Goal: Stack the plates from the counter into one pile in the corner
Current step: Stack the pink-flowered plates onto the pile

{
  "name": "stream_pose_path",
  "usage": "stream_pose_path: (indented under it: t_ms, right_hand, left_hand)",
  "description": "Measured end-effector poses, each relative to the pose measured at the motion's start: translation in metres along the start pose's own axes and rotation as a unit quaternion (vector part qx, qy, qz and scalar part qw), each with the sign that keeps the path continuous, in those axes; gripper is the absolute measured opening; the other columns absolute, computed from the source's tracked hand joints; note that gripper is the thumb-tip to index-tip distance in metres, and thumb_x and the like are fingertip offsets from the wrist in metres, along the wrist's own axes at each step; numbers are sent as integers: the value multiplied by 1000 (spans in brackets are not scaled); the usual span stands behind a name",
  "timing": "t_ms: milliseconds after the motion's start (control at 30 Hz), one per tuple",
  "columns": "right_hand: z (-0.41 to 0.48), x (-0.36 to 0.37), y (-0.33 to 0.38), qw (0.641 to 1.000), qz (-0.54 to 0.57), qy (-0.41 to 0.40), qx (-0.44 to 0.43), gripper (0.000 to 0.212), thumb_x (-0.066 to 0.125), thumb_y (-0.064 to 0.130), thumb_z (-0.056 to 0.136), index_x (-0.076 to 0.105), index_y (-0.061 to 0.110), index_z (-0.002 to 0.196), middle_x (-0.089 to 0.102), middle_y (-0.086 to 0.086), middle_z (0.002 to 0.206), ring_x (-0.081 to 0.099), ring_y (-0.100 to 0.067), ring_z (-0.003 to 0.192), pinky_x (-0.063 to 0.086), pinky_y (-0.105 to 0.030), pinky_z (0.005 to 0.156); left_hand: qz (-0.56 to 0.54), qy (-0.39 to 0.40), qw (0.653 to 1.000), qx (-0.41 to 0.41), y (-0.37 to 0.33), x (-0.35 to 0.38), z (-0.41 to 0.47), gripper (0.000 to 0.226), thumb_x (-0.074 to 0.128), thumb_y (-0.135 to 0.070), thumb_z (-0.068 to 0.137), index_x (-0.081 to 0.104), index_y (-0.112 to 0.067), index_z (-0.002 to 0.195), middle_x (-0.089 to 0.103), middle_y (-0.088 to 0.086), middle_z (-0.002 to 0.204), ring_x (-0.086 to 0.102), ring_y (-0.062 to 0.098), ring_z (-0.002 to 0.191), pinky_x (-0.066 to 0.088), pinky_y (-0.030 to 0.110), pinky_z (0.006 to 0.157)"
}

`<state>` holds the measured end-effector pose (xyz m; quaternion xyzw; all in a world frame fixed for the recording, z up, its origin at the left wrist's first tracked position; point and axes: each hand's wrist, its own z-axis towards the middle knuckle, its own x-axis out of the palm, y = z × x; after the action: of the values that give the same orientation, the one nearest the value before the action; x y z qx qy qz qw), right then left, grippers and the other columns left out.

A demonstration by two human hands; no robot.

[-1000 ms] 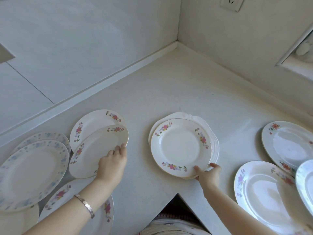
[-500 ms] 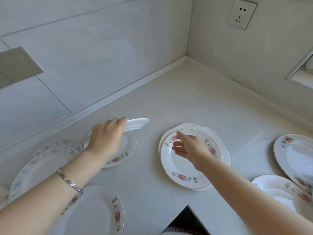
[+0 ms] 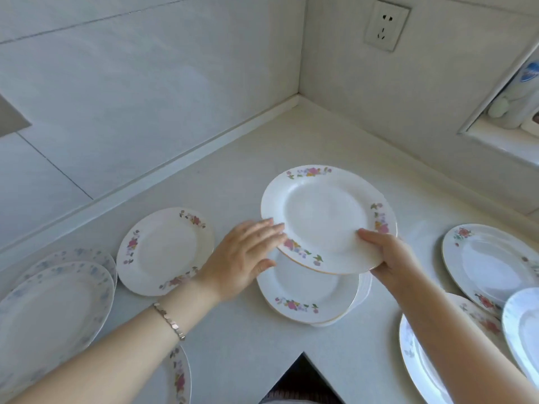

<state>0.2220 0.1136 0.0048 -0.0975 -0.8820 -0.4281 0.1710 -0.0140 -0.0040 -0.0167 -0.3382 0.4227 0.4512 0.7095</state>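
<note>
Right hand [image 3: 388,255] pinches floral plate [image 3: 326,217] at rim, thumb on top; left hand [image 3: 245,258] flat, steadying edge. Glazed china, probably stiff, slick, brittle: land softly on pile [image 3: 306,295].

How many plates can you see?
10 plates: one held, two piled beneath, one left of those, two blue far left, one under the left arm, three right. More may be hidden.

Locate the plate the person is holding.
Head view, centre: the held plate is tilted above the small stack, with the right hand gripping its near right rim and the left hand flat at its left rim.
</note>
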Motion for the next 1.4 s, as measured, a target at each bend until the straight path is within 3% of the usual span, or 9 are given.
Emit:
stream_pose_path:
  t_ms: [67, 133, 233, 367, 600, 900, 1033, 1133, 1400]
  right_hand:
    - [-1, -21, 12, 997, 1, -42, -59, 29, 53, -10, 82, 58, 11, 100, 74, 4, 66, 69, -8, 56, 57, -23, 52]
    - [-2, -42, 11, 995, 1, -65, -76, 34, 53, -11, 81, 56, 8, 110, 73, 5, 66, 69, -7, 57, 57, -22, 53]
    - [-2, -72, 0, 993, 13, -105, -56, 44, 55, -8, 81, 53, 5, 123, 73, 2, 76, 71, -9, 61, 58, -24, 56]
    - [-4, -97, -21, 993, 21, -117, -27, 40, 52, -8, 83, 53, 7, 121, 75, 5, 70, 72, -10, 62, 58, -25, 55]
    - [1, -103, -46, 991, -10, -133, -6, 30, 55, -8, 82, 57, 7, 107, 73, 5, 64, 69, -9, 58, 58, -24, 56]
    - [19, -79, -62, 987, -68, -147, -7, 35, 56, -9, 83, 54, 7, 114, 62, -6, 86, 59, -21, 75, 56, -23, 53]
    - [29, -65, -71, 990, -76, -118, 7, 30, 57, -5, 84, 54, 9, 111, 62, -5, 90, 59, -20, 80, 50, -31, 69]
    - [33, -58, -76, 984, -117, -133, -10, 18, 59, 4, 86, 54, 14, 100, 61, -3, 90, 59, -22, 85, 50, -33, 74]
    - [33, -65, -73, 791, -569, -199, -106, 33, 56, 43, 85, 43, 17, 100, 57, 0, 84, 56, -27, 81, 37, -33, 61]
  left_hand:
    - [-42, 35, 971, -234, -1, 25, -5, 56, 26, -46, 97, 36, -9, 138, 40, 14, 145, 31, 28, 133, 25, 33, 110]
    - [-116, 134, 864, -471, -11, 41, -6, 61, 35, -44, 95, 31, -3, 140, 35, 21, 145, 34, 34, 132, 32, 37, 106]
    - [-223, 250, 729, -597, -21, 59, -6, 47, 45, -40, 93, 42, -5, 124, 55, 15, 125, 56, 32, 112, 42, 30, 79]
    - [-237, 247, 715, -609, -21, 77, -10, 24, 59, -30, 85, 57, -6, 88, 70, 16, 102, 66, 32, 94, 46, 29, 69]
    - [-213, 267, 705, -622, -13, 80, 7, 21, 61, -24, 84, 56, -5, 85, 72, 15, 83, 66, 27, 66, 52, 29, 69]
    - [-205, 284, 714, -606, -10, 90, 24, 25, 60, -21, 84, 59, 0, 97, 72, 17, 85, 69, 28, 68, 58, 33, 73]
    - [-230, 283, 687, -628, -9, 87, 23, 17, 59, -17, 87, 59, -1, 90, 61, 7, 56, 61, 17, 43, 54, 24, 54]
    - [-242, 286, 677, -633, -8, 87, 25, 11, 62, -10, 84, 60, 0, 86, 69, 14, 73, 72, 27, 69, 61, 35, 67]
    - [-279, 267, 643, -661, -6, 88, 24, 24, 58, -5, 88, 47, -7, 66, 69, 16, 74, 70, 27, 69, 60, 38, 74]
